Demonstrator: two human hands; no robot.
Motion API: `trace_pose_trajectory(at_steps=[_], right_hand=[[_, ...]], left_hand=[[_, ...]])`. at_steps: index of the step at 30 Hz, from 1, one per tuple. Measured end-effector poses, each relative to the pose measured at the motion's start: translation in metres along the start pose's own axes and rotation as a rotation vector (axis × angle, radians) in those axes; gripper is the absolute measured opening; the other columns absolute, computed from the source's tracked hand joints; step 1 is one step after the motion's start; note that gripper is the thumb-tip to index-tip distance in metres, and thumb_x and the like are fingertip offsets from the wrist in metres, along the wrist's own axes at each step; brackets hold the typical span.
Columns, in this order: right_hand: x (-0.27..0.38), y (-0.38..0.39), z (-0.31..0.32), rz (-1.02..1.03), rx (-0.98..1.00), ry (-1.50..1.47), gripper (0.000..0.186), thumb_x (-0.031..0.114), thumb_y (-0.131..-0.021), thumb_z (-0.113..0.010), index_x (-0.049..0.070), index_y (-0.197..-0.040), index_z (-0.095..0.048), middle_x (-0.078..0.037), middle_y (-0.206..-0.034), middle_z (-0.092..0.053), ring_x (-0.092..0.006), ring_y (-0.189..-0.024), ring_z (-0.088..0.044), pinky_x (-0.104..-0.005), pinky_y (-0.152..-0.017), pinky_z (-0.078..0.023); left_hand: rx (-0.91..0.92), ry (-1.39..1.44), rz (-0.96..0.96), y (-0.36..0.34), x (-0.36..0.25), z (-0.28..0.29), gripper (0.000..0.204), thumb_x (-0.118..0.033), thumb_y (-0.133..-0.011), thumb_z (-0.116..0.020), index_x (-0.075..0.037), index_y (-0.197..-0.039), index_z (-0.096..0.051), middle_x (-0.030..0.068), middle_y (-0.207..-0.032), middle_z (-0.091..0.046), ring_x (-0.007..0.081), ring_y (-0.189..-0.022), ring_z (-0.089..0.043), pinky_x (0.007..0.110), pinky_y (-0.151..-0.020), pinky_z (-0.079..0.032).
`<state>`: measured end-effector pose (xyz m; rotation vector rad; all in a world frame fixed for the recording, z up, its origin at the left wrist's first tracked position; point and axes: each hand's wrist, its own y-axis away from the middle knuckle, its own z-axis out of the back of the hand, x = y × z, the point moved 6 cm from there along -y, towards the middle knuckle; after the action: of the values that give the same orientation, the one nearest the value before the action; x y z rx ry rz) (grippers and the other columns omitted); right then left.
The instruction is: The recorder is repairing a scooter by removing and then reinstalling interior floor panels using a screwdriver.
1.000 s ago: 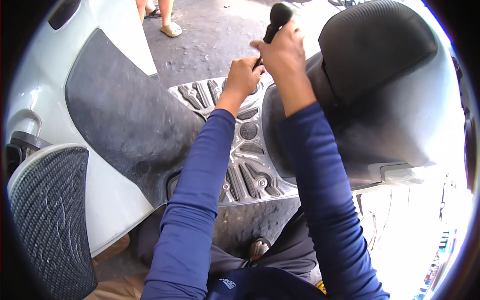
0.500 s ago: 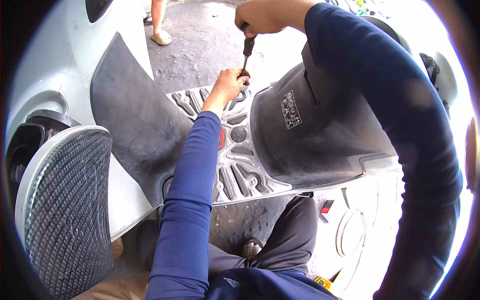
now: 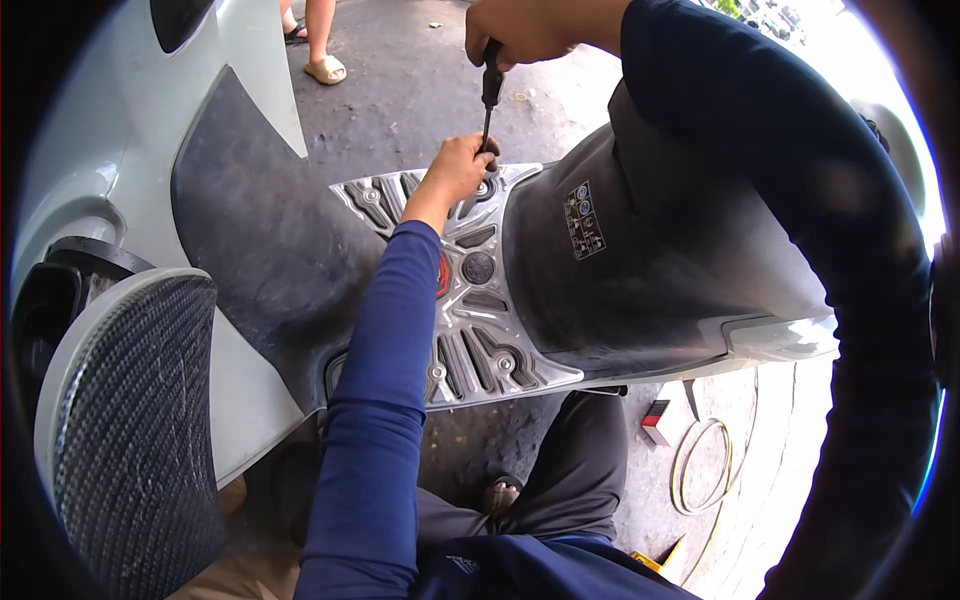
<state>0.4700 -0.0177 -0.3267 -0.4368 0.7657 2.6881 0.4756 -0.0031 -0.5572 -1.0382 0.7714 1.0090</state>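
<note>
A screwdriver (image 3: 492,85) with a dark handle stands nearly upright over the far edge of a scooter's silver patterned footboard plate (image 3: 455,318). My right hand (image 3: 525,28) is closed round the top of its handle. Lower down, my left hand (image 3: 458,172) pinches the thin shaft near its lower end. The fingers of my left hand hide the screwdriver's tip and whatever it touches. Around the plate, round screw recesses (image 3: 505,363) and a round emblem (image 3: 478,268) show in the metal.
Black scooter panels rise left (image 3: 265,200) and right (image 3: 620,270) of the plate. A carbon-patterned panel (image 3: 140,430) stands near left. A coiled hose (image 3: 680,480) and a small red-and-black box (image 3: 656,422) lie on the ground. Another person's foot (image 3: 325,70) stands beyond.
The screwdriver and my right hand have shifted slightly left. My right forearm and elbow have swung a little outward to the right. My left hand keeps its pinch on the shaft.
</note>
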Motion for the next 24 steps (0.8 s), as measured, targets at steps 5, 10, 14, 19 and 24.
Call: trace_pose_trajectory(at_steps=[5, 10, 14, 19, 24], right_hand=[[-0.017, -0.002, -0.014, -0.322, 0.062, 0.043, 0.024, 0.025, -0.087, -0.063, 0.005, -0.092, -0.074, -0.015, -0.084, -0.071, -0.0340, -0.082, -0.068, -0.0432, -0.073, -0.052], [-0.010, -0.023, -0.034, 0.046, 0.181, 0.448, 0.027, 0.026, -0.092, -0.058, 0.005, -0.092, -0.075, -0.014, -0.089, -0.072, -0.0318, -0.082, -0.069, -0.0422, -0.071, -0.053], [-0.011, -0.030, -0.028, -0.280, -0.155, 0.080, 0.030, 0.034, -0.088, -0.065, 0.005, -0.090, -0.075, -0.016, -0.089, -0.072, -0.0327, -0.087, -0.068, -0.0440, -0.074, -0.053], [0.010, -0.008, -0.003, -0.301, -0.050, 0.171, 0.043, 0.047, -0.079, -0.071, 0.007, -0.094, -0.076, -0.014, -0.095, -0.073, -0.0305, -0.094, -0.070, -0.0418, -0.082, -0.055], [-0.013, 0.004, -0.021, -0.531, -0.083, -0.113, 0.032, 0.027, -0.081, -0.061, 0.009, -0.103, -0.076, -0.017, -0.107, -0.071, -0.0303, -0.102, -0.068, -0.0419, -0.088, -0.052]], left_hand=[[-0.003, -0.030, -0.026, 0.000, -0.005, -0.005, 0.015, -0.007, -0.090, -0.058, 0.000, -0.099, -0.067, 0.0128, -0.084, -0.072, 0.0232, -0.080, -0.070, 0.035, -0.075, -0.053], [0.006, -0.060, -0.028, -0.002, -0.010, -0.005, 0.015, -0.005, -0.089, -0.055, 0.000, -0.099, -0.066, 0.0109, -0.083, -0.073, 0.0198, -0.078, -0.070, 0.032, -0.074, -0.053], [-0.047, -0.134, -0.054, -0.002, 0.000, -0.002, 0.017, -0.006, -0.088, -0.055, 0.000, -0.098, -0.067, 0.0110, -0.082, -0.073, 0.0188, -0.078, -0.070, 0.031, -0.076, -0.053], [-0.197, 0.114, 0.006, -0.001, -0.009, 0.009, 0.029, -0.009, -0.087, -0.059, 0.001, -0.114, -0.060, 0.0130, -0.099, -0.070, 0.0193, -0.091, -0.069, 0.030, -0.082, -0.052], [-0.651, 0.271, -0.306, -0.013, -0.124, 0.017, 0.057, -0.022, -0.074, -0.082, 0.002, -0.118, -0.054, 0.0103, -0.094, -0.066, 0.0204, -0.078, -0.061, 0.032, -0.072, -0.049]])
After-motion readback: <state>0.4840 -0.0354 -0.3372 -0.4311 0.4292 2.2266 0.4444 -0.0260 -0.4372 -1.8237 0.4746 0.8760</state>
